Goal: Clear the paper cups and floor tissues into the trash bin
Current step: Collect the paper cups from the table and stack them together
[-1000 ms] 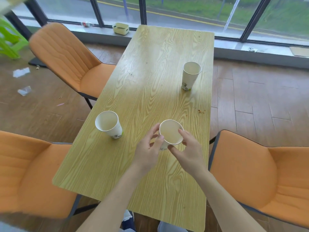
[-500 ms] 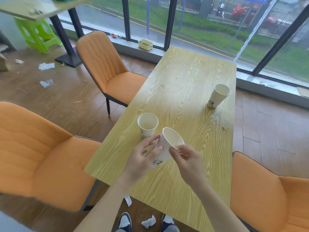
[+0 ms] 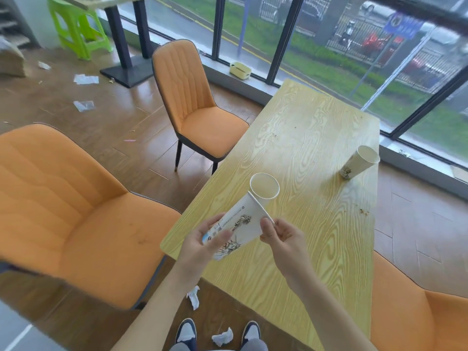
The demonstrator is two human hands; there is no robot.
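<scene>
I hold a printed white paper cup tilted over the near left corner of the wooden table. My left hand grips its base and my right hand pinches its rim. A second paper cup stands upright on the table just beyond the held one. The third cup stands near the table's right edge. Crumpled tissues lie on the floor by my shoes, one tissue under the table edge and another tissue between my feet. No trash bin is in view.
Orange chairs stand at the left, far left and right of the table. More paper scraps lie on the floor at the left, near a black table base and a green stool. Windows run along the back.
I lifted the cup off the table and tipped it sideways toward the left cup. My view swung left, bringing the floor tissues and my shoes into sight.
</scene>
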